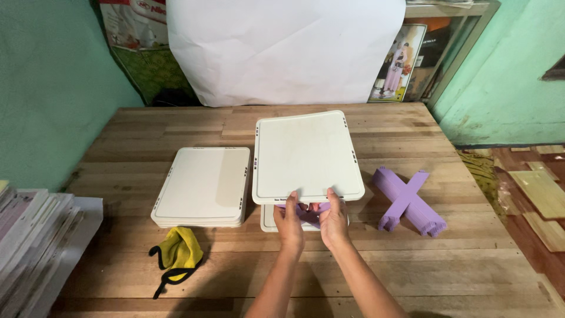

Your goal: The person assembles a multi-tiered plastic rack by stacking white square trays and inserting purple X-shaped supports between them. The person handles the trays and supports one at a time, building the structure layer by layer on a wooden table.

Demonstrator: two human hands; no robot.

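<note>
Head view: both hands grip the near edge of a white panel (306, 156), left hand (289, 221) beside right hand (332, 219), thumbs on top. The panel tilts over a purple piece (309, 213) on another panel. A panel stack (203, 185), purple cross (407, 200) and yellow cloth (178, 252) lie on the table (459, 265).

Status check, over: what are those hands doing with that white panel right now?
Left hand and right hand both grip the white panel by its near edge, lifted, tilted. Purple piece underneath. Nothing blocking.
</note>
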